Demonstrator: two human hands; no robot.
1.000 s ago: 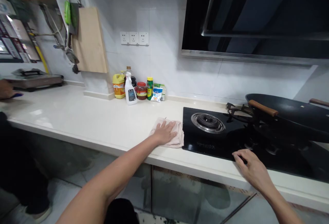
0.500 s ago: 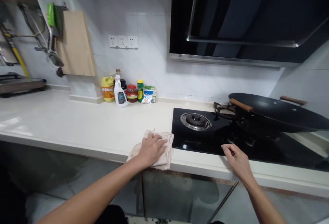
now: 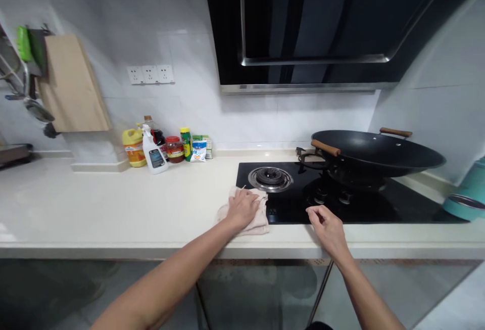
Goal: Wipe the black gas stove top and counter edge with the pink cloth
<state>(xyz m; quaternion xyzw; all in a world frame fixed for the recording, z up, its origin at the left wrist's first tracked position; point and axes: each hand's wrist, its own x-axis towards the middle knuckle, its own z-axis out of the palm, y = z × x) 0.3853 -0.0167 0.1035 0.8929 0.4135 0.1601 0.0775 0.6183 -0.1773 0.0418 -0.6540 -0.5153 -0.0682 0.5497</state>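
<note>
My left hand (image 3: 242,209) presses down on a pale pink cleaning cloth (image 3: 260,223), its fingers bent over the fabric. The cloth lies crumpled partly on the white countertop (image 3: 182,214) and partly over the left front corner of the black glass gas stove (image 3: 290,211). Just behind that hand is the stove's left burner (image 3: 270,178). My right hand (image 3: 329,231) is curled closed with no object visible in it, by the stove's front edge. Whether it touches the surface I cannot tell.
A large black wok (image 3: 379,153) with wooden handles sits on the right burner. The range hood (image 3: 310,27) hangs above. At the back wall stand a white spray bottle (image 3: 154,153), a yellow jug (image 3: 134,147) and several jars and packets. A teal container (image 3: 468,203) is at far right.
My left hand has slid the cloth away from the counter's front edge, over the stove's corner. The view has turned right, bringing the teal container in. My right hand remains curled.
</note>
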